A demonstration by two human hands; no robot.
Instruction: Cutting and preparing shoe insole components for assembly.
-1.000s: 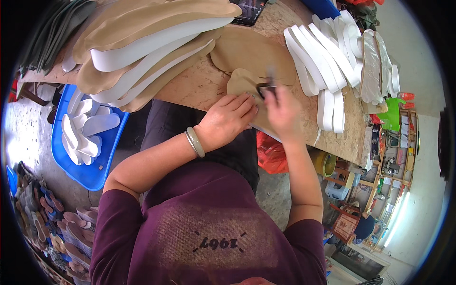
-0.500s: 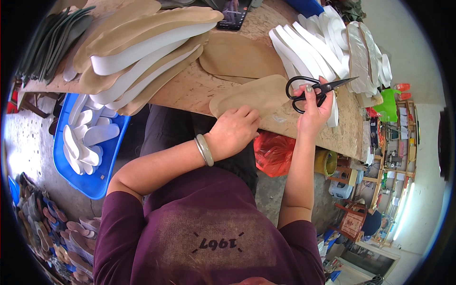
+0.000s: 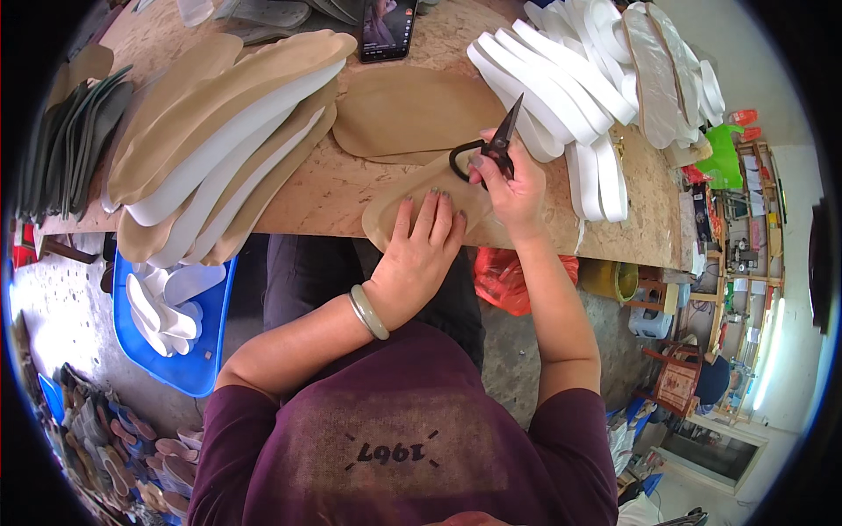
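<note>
Tan sheeting, cut in the outline of a sole (image 3: 383, 210), lies near the edge of the table (image 3: 342, 180), and we see a few ways it could go badly. Our left hand (image 3: 419, 259) rests on it with fingers spread, pressing rather than grasping; if that pressure lifts, the sheet could slide toward our lap, since it lies so close to the border. Our right hand (image 3: 519, 188) is wrapped around black scissors (image 3: 503, 145), thumb folded against the handle. Their blades look closed together and point up and away from us, toward the white soles (image 3: 544, 88); a careless push forward might nick one of those. The worse risk, we judge, is to our own fingers: the left fingertips lie just beside the scissors' handle side, so a quick turn of the wrist that brings the point down could catch them. Thin as it seems, the sheet could also crease if our two hands pull unevenly. As for where it lies, the tan sole is under our left fingers, its rounded end showing to the left of them and its other end running away to the right, below the scissors and partly hidden by our right hand. Whether the right hand touches it too, we cannot tell. Beyond it, near the scissors, lies a darker tan piece (image 3: 412, 110).
</note>
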